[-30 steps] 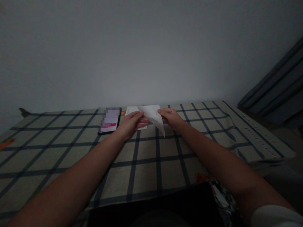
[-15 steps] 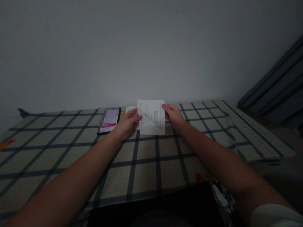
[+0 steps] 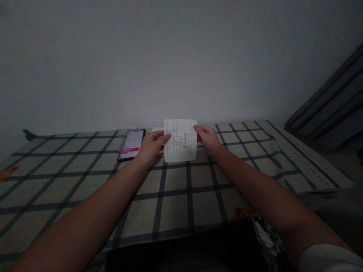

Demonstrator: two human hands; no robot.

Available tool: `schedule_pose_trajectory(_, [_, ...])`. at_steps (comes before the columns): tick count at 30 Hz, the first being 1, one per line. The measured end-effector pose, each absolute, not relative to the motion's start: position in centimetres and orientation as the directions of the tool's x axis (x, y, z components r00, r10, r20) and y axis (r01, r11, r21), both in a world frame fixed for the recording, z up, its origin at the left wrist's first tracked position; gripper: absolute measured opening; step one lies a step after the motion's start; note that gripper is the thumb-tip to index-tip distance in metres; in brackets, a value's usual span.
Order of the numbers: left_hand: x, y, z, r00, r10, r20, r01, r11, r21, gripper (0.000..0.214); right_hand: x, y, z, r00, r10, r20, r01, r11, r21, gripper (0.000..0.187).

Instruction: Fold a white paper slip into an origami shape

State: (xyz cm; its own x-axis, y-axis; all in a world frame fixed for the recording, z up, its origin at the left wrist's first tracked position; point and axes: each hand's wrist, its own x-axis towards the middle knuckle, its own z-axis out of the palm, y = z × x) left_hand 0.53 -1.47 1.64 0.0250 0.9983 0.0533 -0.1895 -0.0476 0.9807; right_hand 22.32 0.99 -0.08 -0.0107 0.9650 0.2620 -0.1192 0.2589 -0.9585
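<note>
A small white sheet of paper [image 3: 181, 145] with printed text, turned sideways, is held up above the checked cloth. My left hand [image 3: 154, 144] pinches its left edge, thumb on the near face and fingers behind. At the upper right edge, my right hand [image 3: 208, 138] grips the sheet the same way. Partly hidden behind my left hand and the sheet lies another pale, flat item [image 3: 157, 129]. Left of my left hand, a phone [image 3: 131, 145] with a dark edge lies on the cloth, its lit screen partly blurred out.
The checked cloth [image 3: 176, 200] covers the surface up to the grey wall [image 3: 181, 60]. A dark curtain [image 3: 329, 87] hangs at the right. Near my right forearm are an orange printed figure [image 3: 241, 212] and a crumpled, patterned item [image 3: 266, 236].
The sheet's lower left corner has flattened out and its left side has shifted slightly left. My left thumb sits higher on the edge. My right hand has barely moved.
</note>
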Motion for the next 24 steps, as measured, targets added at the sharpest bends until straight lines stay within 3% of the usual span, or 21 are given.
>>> schedule_pose_trajectory(6, [0.4, -1.22, 1.44, -0.02, 0.994, 0.108, -0.218, -0.11, 0.97, 0.033, 22.0, 0.3, 0.6, -0.117, 0.967, 0.227, -0.126, 0.212, -0.969, 0.041])
schedule_pose_trajectory(13, [0.18, -1.0, 1.34, -0.064, 0.991, 0.121, -0.151, -0.13, 0.98, 0.031, 21.95, 0.06, 0.92, -0.009, 0.963, 0.269, 0.038, 0.269, -0.962, 0.035])
schedule_pose_trajectory(19, [-0.11, -0.98, 2.04, 0.128, 0.992, 0.022, -0.352, 0.024, 0.936, 0.028, 22.16, 0.4, 0.71, 0.019, 0.973, 0.232, -0.07, 0.233, -0.97, 0.038])
schedule_pose_trajectory(24, [0.16, -1.37, 1.55, 0.277, 0.96, 0.029, -0.192, 0.026, 0.981, 0.044, 22.19, 0.41, 0.61, 0.032, 0.963, 0.268, -0.035, 0.269, -0.962, 0.038])
